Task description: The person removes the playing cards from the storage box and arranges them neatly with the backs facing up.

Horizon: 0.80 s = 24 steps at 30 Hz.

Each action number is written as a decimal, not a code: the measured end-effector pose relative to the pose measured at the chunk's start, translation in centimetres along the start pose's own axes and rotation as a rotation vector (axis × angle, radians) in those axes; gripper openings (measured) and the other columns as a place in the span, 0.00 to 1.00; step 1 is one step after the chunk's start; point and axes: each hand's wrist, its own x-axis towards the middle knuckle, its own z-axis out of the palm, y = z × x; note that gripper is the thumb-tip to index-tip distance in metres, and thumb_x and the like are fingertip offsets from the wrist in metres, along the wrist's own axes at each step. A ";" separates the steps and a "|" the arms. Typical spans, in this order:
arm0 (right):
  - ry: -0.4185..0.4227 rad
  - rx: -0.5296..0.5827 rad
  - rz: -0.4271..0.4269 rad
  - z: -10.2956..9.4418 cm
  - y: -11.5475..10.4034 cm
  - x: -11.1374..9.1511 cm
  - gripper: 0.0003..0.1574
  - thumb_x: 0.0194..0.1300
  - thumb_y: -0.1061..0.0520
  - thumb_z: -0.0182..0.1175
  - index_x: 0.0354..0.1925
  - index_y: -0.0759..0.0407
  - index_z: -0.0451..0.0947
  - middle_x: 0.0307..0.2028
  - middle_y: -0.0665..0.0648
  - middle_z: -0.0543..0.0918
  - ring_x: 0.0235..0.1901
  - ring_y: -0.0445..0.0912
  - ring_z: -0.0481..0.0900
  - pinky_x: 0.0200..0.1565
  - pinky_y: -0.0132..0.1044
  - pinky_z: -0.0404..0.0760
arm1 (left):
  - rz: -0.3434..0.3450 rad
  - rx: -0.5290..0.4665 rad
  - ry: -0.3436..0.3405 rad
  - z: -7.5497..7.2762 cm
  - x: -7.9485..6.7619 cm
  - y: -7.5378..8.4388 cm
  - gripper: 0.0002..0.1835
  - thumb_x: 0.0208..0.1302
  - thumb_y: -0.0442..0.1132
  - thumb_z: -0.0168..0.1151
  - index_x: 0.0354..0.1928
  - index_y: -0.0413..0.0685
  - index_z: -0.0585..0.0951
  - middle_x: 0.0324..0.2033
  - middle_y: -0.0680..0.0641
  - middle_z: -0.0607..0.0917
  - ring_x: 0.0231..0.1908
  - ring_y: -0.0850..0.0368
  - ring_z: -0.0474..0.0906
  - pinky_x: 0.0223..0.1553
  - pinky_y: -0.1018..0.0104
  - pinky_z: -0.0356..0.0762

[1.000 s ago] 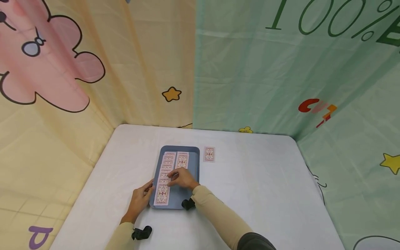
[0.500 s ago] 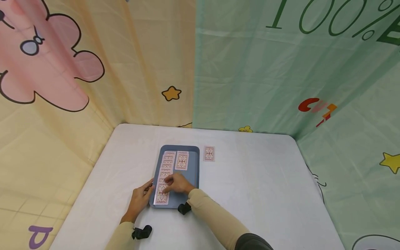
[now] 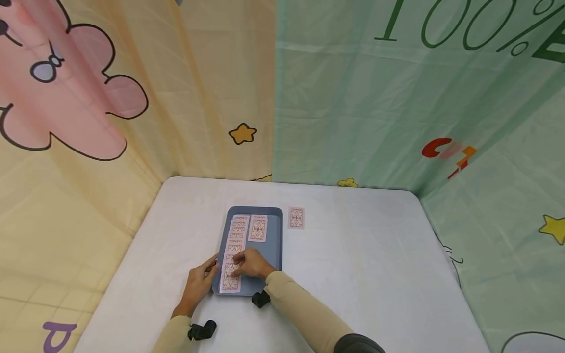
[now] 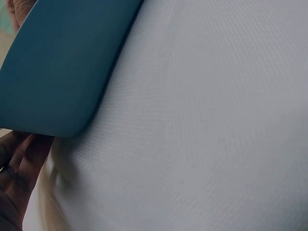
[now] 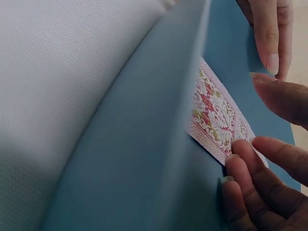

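In the head view a blue-grey tray (image 3: 267,260) holds an overlapping column of playing cards (image 3: 239,235) along its left side, backs up. A shorter overlapped group of cards (image 3: 258,228) lies at its top right. My right hand (image 3: 253,264) reaches over the tray onto the lower part of the column. Its fingertips (image 5: 239,166) touch a card's long edge in the right wrist view, with the thumb raised apart. My left hand (image 3: 197,285) rests at the tray's left rim; in the right wrist view its straight fingers (image 5: 267,38) reach over the tray floor.
One playing card (image 3: 296,218) lies face down on the white table (image 3: 353,255), just right of the tray. Printed curtains (image 3: 344,98) enclose the table at the back and sides. Black wrist cameras (image 3: 202,330) are worn on both arms.
My right hand has moved down the column toward the near end, uncovering the cards at the tray's top right. The left hand has stayed at the rim.
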 end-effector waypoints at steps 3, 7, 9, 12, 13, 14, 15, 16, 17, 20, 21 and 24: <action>0.009 0.000 -0.016 0.0 0.1 -0.2 0.29 0.45 0.61 0.77 0.48 0.68 0.82 0.35 0.53 0.84 0.30 0.36 0.74 0.35 0.27 0.75 | 0.006 0.005 0.005 0.2 0.0 -0.1 0.20 0.69 0.33 0.57 0.61 0.34 0.75 0.45 0.32 0.83 0.39 0.45 0.84 0.39 0.57 0.81; 0.028 -0.023 -0.037 0.0 0.0 -0.2 0.31 0.46 0.61 0.77 0.50 0.67 0.81 0.32 0.53 0.80 0.28 0.37 0.70 0.31 0.27 0.71 | 0.001 0.013 0.005 0.2 0.0 -0.2 0.21 0.69 0.34 0.57 0.61 0.35 0.74 0.45 0.33 0.84 0.38 0.46 0.84 0.39 0.58 0.81; 0.029 -0.049 -0.038 -0.1 -0.1 -0.2 0.32 0.46 0.61 0.77 0.51 0.67 0.81 0.32 0.54 0.79 0.28 0.37 0.69 0.30 0.27 0.70 | -0.004 0.015 0.000 0.1 0.0 -0.2 0.21 0.70 0.34 0.57 0.62 0.35 0.74 0.46 0.33 0.84 0.39 0.46 0.84 0.39 0.58 0.81; 0.023 -0.081 -0.036 -0.1 -0.2 -0.2 0.32 0.47 0.60 0.77 0.52 0.67 0.81 0.35 0.55 0.81 0.29 0.37 0.70 0.33 0.27 0.72 | -0.011 0.015 -0.008 0.0 0.0 -0.1 0.21 0.70 0.34 0.56 0.62 0.35 0.74 0.47 0.33 0.83 0.40 0.45 0.84 0.40 0.57 0.81; 0.019 -0.084 -0.033 -0.1 -0.2 -0.2 0.32 0.47 0.60 0.77 0.52 0.67 0.81 0.36 0.55 0.81 0.29 0.37 0.70 0.34 0.27 0.72 | -0.014 0.017 -0.011 0.0 0.0 -0.1 0.21 0.70 0.34 0.56 0.62 0.35 0.73 0.47 0.33 0.83 0.40 0.46 0.84 0.40 0.57 0.80; 0.017 -0.087 -0.029 -0.1 -0.2 -0.2 0.32 0.47 0.61 0.77 0.52 0.67 0.81 0.38 0.55 0.82 0.30 0.37 0.71 0.36 0.28 0.73 | -0.018 0.014 -0.012 0.0 0.0 0.0 0.21 0.70 0.34 0.56 0.62 0.35 0.73 0.47 0.33 0.83 0.40 0.45 0.84 0.41 0.57 0.80; 0.015 -0.087 -0.026 0.0 -0.2 -0.2 0.32 0.47 0.61 0.77 0.52 0.67 0.81 0.39 0.56 0.82 0.31 0.38 0.71 0.37 0.28 0.74 | -0.018 0.013 -0.013 0.0 0.0 0.0 0.21 0.70 0.34 0.56 0.62 0.35 0.73 0.47 0.33 0.83 0.40 0.45 0.84 0.41 0.57 0.80; 0.014 -0.084 -0.020 0.0 -0.2 -0.3 0.32 0.47 0.61 0.76 0.52 0.67 0.80 0.41 0.56 0.83 0.31 0.38 0.72 0.38 0.28 0.74 | -0.022 0.012 -0.013 0.0 0.0 0.0 0.21 0.70 0.34 0.56 0.62 0.35 0.74 0.47 0.33 0.83 0.40 0.45 0.84 0.41 0.56 0.80; 0.015 -0.080 -0.019 0.0 -0.2 -0.3 0.32 0.47 0.61 0.77 0.52 0.68 0.80 0.41 0.56 0.83 0.32 0.38 0.72 0.39 0.29 0.74 | -0.025 0.011 -0.012 0.0 0.0 0.0 0.21 0.70 0.34 0.56 0.62 0.35 0.74 0.47 0.33 0.83 0.40 0.45 0.84 0.41 0.56 0.80; 0.020 -0.091 -0.021 0.0 -0.2 -0.4 0.32 0.46 0.61 0.77 0.52 0.67 0.81 0.43 0.57 0.84 0.35 0.40 0.74 0.42 0.29 0.75 | -0.024 0.013 -0.007 0.1 -0.1 0.0 0.21 0.70 0.34 0.56 0.62 0.35 0.74 0.46 0.33 0.83 0.39 0.45 0.84 0.40 0.57 0.81; 0.024 -0.095 -0.023 0.0 -0.1 -0.4 0.32 0.46 0.61 0.77 0.51 0.67 0.81 0.43 0.57 0.84 0.35 0.41 0.75 0.43 0.30 0.76 | -0.020 0.014 -0.004 0.1 -0.1 0.0 0.21 0.69 0.34 0.57 0.62 0.35 0.74 0.46 0.32 0.83 0.39 0.45 0.84 0.39 0.57 0.81; 0.032 -0.105 -0.031 0.0 0.0 -0.4 0.32 0.46 0.61 0.77 0.51 0.66 0.81 0.44 0.57 0.85 0.38 0.42 0.78 0.45 0.30 0.76 | -0.010 0.020 0.004 0.1 -0.1 0.0 0.21 0.69 0.34 0.57 0.62 0.34 0.74 0.46 0.32 0.83 0.39 0.46 0.84 0.39 0.58 0.81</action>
